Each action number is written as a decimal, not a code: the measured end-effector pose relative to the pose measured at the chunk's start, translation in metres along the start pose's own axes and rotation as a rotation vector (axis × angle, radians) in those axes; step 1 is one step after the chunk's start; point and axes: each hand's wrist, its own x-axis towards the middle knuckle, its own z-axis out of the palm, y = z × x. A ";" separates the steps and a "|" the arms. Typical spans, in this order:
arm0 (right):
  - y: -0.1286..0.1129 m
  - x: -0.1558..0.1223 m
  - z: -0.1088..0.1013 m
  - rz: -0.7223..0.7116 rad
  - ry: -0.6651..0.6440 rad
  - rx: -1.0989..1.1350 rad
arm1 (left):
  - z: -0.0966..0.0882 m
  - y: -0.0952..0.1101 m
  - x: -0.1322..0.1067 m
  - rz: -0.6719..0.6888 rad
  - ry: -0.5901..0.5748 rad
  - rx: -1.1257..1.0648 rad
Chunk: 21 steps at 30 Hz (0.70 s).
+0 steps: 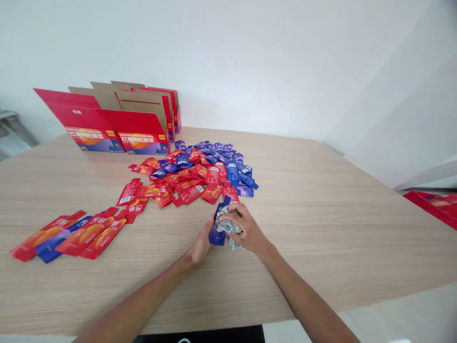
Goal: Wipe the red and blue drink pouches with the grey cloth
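My left hand (202, 244) is closed on the edge of a blue pouch (216, 237), which it holds upright near the middle of the table. Bunched in my right hand (250, 228) is a grey-and-white cloth (231, 225), pressed against the front of that pouch. The cloth hides part of the pouch's face. Just beyond both hands lies a heap of red pouches (189, 193) and blue pouches (233, 174). To the left, several pouches, mostly red (103, 238) with a blue one (59, 243) among them, lie overlapped in a slanting row.
Open red cardboard boxes (143, 138) with raised flaps stand at the back left, near the white wall (250, 62). The wooden table (321, 228) stretches to the right. Something red (433, 207) shows beyond its right edge, and a black object (214, 335) at the near edge.
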 end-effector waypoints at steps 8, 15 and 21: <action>0.005 -0.002 -0.007 0.153 0.158 -0.071 | -0.005 -0.007 -0.007 -0.006 -0.111 0.113; -0.014 -0.003 0.008 -0.109 -0.221 0.013 | -0.002 -0.001 0.002 0.022 0.037 0.018; -0.009 -0.003 0.004 0.025 -0.017 -0.042 | 0.001 -0.001 0.001 0.084 -0.053 0.015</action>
